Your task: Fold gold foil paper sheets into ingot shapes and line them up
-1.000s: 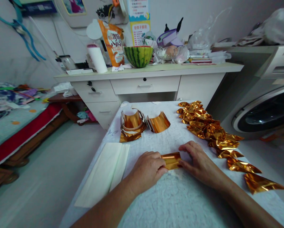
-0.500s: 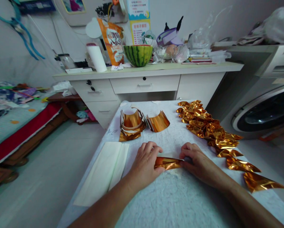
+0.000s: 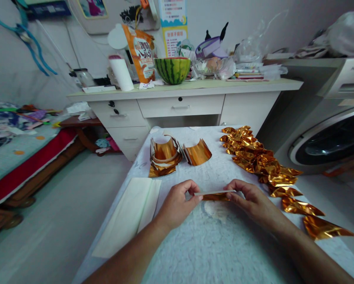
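Note:
Between my two hands is a narrow folded piece of gold foil paper (image 3: 215, 196), its pale edge turned up toward me. My left hand (image 3: 179, 202) pinches its left end between thumb and fingers. The right end is pinched by my right hand (image 3: 248, 199). Beyond my hands stand curled sheets of gold foil paper (image 3: 165, 152), with another curved stack (image 3: 198, 153) beside them. A long row of folded gold foil pieces (image 3: 264, 163) lies along the table's right side. Left of my left hand, flat white paper sheets (image 3: 122, 215) rest on the cloth.
The table (image 3: 212, 252) wears a pale patterned cloth. Behind it, a white desk (image 3: 179, 88) carries half a watermelon (image 3: 172, 71), an orange snack bag (image 3: 140, 55) and a paper roll (image 3: 121, 73). A washing machine (image 3: 321, 118) stands right, a bed (image 3: 26, 157) left.
The foil piece has tilted and now shows its pale edge as a straight strip. My left hand's fingers, spread over the paper before, have curled into a pinch.

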The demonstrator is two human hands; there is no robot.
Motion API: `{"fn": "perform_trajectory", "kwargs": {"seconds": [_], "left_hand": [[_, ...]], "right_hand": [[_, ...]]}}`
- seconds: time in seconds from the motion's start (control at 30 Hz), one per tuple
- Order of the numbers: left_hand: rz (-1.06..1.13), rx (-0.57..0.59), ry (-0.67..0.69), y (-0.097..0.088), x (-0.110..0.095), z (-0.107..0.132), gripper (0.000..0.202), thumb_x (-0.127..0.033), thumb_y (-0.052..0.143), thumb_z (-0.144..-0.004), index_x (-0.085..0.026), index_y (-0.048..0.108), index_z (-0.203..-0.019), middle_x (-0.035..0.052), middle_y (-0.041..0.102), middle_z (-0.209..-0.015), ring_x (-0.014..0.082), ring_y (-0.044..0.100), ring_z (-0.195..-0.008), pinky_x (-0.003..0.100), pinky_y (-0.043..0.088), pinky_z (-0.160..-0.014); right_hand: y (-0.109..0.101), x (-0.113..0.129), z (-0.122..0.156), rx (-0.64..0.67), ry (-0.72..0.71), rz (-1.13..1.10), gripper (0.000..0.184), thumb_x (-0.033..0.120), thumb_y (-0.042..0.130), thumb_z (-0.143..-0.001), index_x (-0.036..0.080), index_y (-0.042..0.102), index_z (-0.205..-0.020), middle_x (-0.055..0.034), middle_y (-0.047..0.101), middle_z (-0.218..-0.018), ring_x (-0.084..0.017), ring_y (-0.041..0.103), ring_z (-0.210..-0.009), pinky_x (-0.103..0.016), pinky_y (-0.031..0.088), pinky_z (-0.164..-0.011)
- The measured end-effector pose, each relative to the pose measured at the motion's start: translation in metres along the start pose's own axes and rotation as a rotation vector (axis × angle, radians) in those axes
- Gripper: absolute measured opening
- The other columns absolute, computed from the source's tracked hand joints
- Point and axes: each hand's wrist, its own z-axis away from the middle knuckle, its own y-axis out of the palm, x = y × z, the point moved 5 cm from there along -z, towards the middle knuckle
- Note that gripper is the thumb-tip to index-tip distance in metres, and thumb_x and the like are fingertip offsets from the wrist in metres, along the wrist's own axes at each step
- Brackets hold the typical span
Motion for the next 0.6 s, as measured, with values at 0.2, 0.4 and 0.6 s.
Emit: {"fn": "perform_trajectory", "kwargs": {"seconds": [0.2, 0.4, 0.6], "left_hand": [[0.270, -0.010, -0.086, 0.004, 0.007, -0.001, 0.009, -0.024, 0.061, -0.080, -0.016, 0.056, -0.081, -0.0033, 0.057, -0.069, 0.0109, 0.052, -0.064, 0.023, 0.038, -0.060], [0.415, 0.000, -0.144, 0.007, 0.010, -0.003, 0.018, -0.024, 0.065, -0.076, -0.016, 0.055, -0.088, 0.0011, 0.065, -0.077, 0.0128, 0.059, -0.068, 0.024, 0.043, -0.063], [0.262, -0.016, -0.172, 0.009, 0.018, -0.002, 0.022, -0.020, 0.063, -0.075, -0.016, 0.055, -0.095, -0.0024, 0.059, -0.069, 0.0119, 0.056, -0.061, 0.023, 0.040, -0.056]], "right_hand": [[0.006, -0.004, -0.001, 0.007, 0.077, -0.341, 0.032, 0.050, 0.065, -0.083, 0.020, 0.052, -0.080, -0.0002, 0.062, -0.076, -0.014, 0.057, -0.070, -0.026, 0.043, -0.063], [0.011, -0.005, -0.003, 0.000, 0.124, -0.493, 0.035, 0.047, 0.075, -0.076, 0.020, 0.052, -0.079, 0.0019, 0.062, -0.072, -0.012, 0.056, -0.065, -0.023, 0.040, -0.060], [0.016, -0.014, -0.005, -0.014, 0.130, -0.462, 0.035, 0.046, 0.075, -0.076, 0.021, 0.051, -0.085, 0.0036, 0.062, -0.070, -0.012, 0.056, -0.063, -0.023, 0.039, -0.059]]}}
